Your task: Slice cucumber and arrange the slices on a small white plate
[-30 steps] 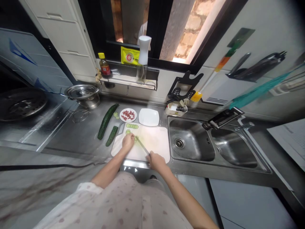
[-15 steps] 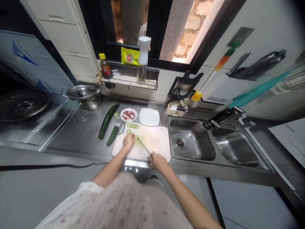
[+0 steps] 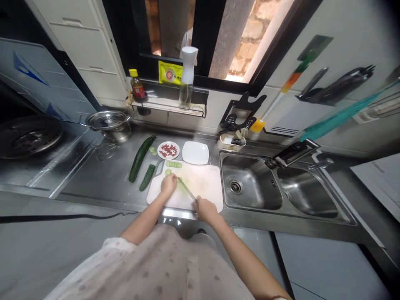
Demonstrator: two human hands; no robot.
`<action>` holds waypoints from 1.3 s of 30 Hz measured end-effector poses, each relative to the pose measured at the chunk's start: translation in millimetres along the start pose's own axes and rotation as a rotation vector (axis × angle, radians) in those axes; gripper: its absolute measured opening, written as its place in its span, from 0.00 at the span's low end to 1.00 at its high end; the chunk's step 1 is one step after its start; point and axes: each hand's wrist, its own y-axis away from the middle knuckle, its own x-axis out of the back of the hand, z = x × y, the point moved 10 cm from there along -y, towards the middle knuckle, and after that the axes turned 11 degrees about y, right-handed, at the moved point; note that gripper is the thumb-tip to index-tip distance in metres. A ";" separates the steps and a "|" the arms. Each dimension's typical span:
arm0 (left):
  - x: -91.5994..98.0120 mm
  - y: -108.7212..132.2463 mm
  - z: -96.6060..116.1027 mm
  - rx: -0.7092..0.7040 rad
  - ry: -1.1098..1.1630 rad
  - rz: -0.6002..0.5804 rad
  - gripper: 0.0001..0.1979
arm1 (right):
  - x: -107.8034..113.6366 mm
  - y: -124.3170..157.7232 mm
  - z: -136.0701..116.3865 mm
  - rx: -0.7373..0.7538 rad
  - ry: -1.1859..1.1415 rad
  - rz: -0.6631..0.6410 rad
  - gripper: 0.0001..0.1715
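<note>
My right hand (image 3: 206, 208) is wrapped round the handle of a knife (image 3: 188, 190), whose blade points up and left over the white cutting board (image 3: 208, 183). At the blade's tip lies a cucumber slice (image 3: 179, 180). My left hand (image 3: 169, 184) is closed, its fingertips pinched at the left edge of this slice; the fingers partly hide the contact. Just behind that hand rests a small stack of cucumber slices (image 3: 168, 171). A row of overlapping slices (image 3: 173, 164) lies along the board's back edge.
Left of the board are a cut cucumber piece (image 3: 147, 177), a long cucumber (image 3: 141, 158) and loose slices (image 3: 152, 150). Behind it stand a plate of chopped red pieces (image 3: 168, 150) and a white square plate (image 3: 195, 153). A double sink (image 3: 250, 183) is at the right, a steel pot (image 3: 108, 125) at the left.
Both hands, the knife and the slice stay nearly in place on the board. The whole view has shifted very slightly.
</note>
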 end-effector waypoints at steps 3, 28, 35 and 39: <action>-0.1 -0.2 -0.2 -0.007 0.001 0.007 0.11 | 1.7 0.5 -0.5 -0.004 0.001 -0.006 0.17; -1.2 -3.2 -2.0 -0.020 0.005 0.008 0.11 | 11.9 2.6 -3.1 0.017 0.043 -0.022 0.19; -2.6 -3.2 -3.4 -0.003 -0.013 -0.001 0.11 | 14.9 5.0 -0.3 0.014 0.067 -0.046 0.19; -1.9 -2.5 -2.6 -0.006 -0.004 0.000 0.11 | 17.3 3.7 -3.9 0.013 0.067 -0.050 0.19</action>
